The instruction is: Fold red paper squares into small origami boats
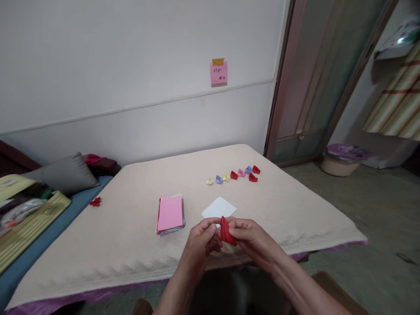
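Observation:
A folded piece of red paper (pixel 227 232) is held up over the near edge of the table. My right hand (pixel 251 236) pinches it from the right between thumb and fingers. On its other side, my left hand (pixel 205 238) has its thumb and forefinger at the paper's left edge, the remaining fingers curled below. Just beyond both hands lies a white sheet (pixel 219 206), its near part hidden by them. To the left sits a stack of coloured paper (pixel 170 213) with a pink sheet on top.
Several small folded paper pieces (pixel 234 175) in yellow, purple, pink and red stand in a row toward the back of the cloth-covered table (pixel 138 192). A red folded piece (pixel 96 201) lies at the left edge. A lined bin (pixel 343 159) stands on the floor at right.

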Demonstrator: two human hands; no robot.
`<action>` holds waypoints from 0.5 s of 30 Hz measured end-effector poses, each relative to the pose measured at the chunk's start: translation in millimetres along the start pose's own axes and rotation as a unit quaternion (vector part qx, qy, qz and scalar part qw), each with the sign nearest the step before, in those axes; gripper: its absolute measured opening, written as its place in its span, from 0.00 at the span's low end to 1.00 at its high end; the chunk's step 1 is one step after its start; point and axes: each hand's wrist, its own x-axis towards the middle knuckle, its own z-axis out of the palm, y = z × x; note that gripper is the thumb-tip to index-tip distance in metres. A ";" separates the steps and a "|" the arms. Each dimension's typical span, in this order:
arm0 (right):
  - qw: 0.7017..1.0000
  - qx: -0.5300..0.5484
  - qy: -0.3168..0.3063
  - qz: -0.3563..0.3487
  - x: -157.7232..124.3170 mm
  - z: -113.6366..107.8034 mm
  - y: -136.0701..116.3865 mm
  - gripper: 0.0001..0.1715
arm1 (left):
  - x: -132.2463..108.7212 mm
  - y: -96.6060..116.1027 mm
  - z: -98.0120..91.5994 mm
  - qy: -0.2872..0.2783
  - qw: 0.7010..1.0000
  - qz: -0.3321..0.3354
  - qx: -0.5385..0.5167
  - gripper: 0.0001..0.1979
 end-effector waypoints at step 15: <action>0.994 0.058 -0.014 0.094 0.8 -2.3 10.5 0.13 | -2.7 0.9 -5.1 -0.060 0.988 -0.074 -0.122 0.06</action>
